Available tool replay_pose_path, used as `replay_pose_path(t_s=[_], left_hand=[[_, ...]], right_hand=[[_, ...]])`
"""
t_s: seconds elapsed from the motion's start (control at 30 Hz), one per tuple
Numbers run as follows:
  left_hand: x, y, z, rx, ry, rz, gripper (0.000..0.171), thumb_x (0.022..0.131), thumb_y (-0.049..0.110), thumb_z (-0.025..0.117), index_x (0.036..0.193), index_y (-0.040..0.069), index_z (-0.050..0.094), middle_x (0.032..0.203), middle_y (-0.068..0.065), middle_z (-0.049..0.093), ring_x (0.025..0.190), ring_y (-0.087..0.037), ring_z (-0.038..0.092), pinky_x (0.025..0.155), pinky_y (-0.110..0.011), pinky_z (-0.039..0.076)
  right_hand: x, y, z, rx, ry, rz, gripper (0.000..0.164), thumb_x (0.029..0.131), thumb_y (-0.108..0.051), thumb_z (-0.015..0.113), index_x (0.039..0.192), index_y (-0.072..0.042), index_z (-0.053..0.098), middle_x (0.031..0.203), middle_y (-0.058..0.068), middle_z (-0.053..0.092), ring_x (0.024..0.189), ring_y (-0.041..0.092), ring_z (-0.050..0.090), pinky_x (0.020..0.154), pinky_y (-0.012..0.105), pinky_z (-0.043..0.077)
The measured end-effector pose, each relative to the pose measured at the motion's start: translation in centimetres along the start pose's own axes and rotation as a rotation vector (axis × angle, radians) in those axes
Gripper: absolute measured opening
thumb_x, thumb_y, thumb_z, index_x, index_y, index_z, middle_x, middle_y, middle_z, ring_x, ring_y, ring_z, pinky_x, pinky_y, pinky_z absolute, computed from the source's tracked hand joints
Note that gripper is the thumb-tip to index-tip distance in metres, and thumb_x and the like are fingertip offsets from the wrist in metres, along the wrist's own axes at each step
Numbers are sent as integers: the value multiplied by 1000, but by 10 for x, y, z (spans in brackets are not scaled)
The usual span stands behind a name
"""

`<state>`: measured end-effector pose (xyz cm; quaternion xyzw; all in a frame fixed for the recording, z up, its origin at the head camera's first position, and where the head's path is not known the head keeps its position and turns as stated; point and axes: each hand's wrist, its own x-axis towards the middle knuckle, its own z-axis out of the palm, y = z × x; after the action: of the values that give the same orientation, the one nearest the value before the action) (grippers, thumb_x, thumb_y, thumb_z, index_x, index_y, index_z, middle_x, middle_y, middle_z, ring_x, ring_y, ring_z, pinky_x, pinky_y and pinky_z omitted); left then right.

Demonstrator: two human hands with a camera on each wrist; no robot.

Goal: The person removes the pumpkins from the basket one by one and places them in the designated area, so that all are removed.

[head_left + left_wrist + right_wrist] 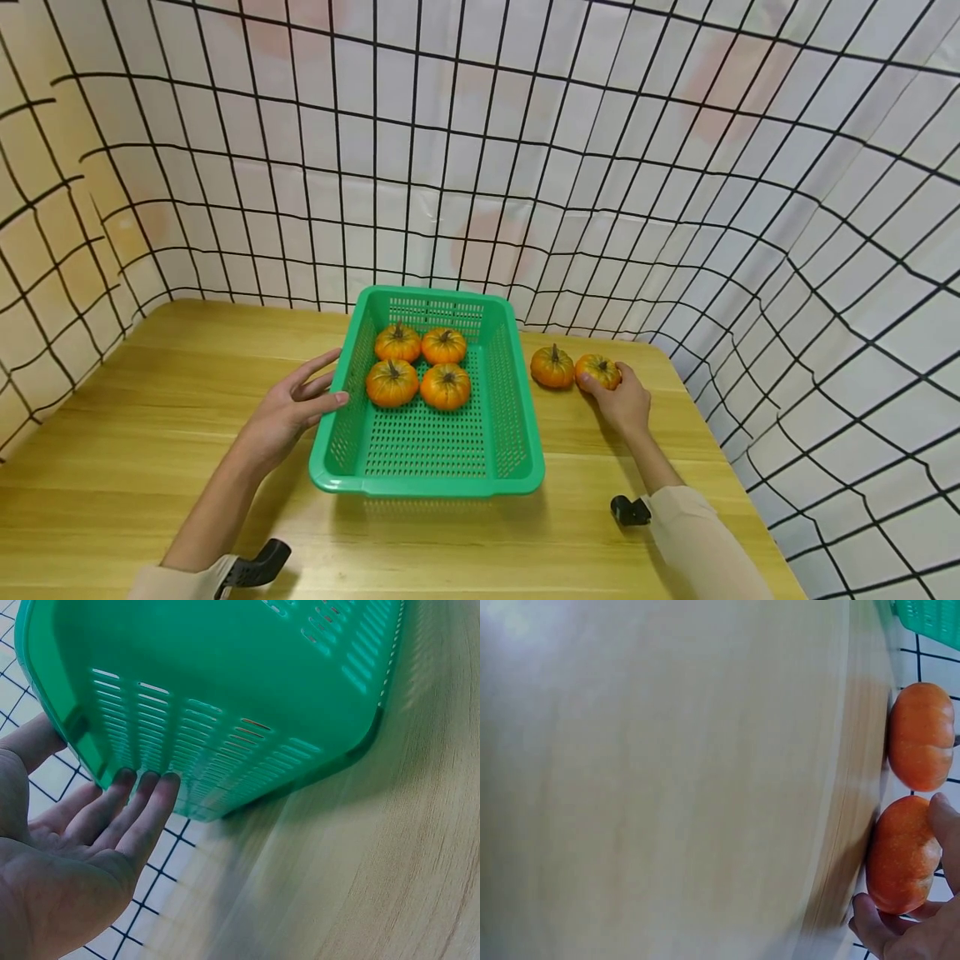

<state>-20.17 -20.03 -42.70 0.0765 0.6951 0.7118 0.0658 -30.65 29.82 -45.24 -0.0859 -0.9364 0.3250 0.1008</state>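
Observation:
In the head view my right hand [626, 404] grips a small orange pumpkin [597, 372] on the table, thumb on the near side and fingers round its right. The right wrist view shows the same pumpkin [902, 855] between thumb and fingertips. Just left of it sits another small pumpkin [552, 367] with an upright stem. My left hand [288, 408] is at the left side of a green plastic basket [427, 485]. Its thumb lies at the rim, and its nearly straight fingers [154, 810] reach the slotted outer wall. Several pumpkins [446, 387] sit in the basket's far left part.
The basket stands on a wooden table [187, 367], between my hands. White sheeting behind a black wire grid [450, 158] closes off the back and both sides. Each sleeve carries a small black device [630, 510] near the wrist.

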Motion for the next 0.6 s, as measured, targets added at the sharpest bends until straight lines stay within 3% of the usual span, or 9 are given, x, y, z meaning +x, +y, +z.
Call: replay_pose_path(t_s=[0.6], left_hand=[[1,0,0,-8,-2,-3,77,98,16,68,162,17,25,160,-24,35,123,-20,63,96,-31,53]], right_hand=[[1,-1,-3,-16,-18,9,80,97,-45,64,153,4,35,150,31,44,135,51,40,114,60,31]])
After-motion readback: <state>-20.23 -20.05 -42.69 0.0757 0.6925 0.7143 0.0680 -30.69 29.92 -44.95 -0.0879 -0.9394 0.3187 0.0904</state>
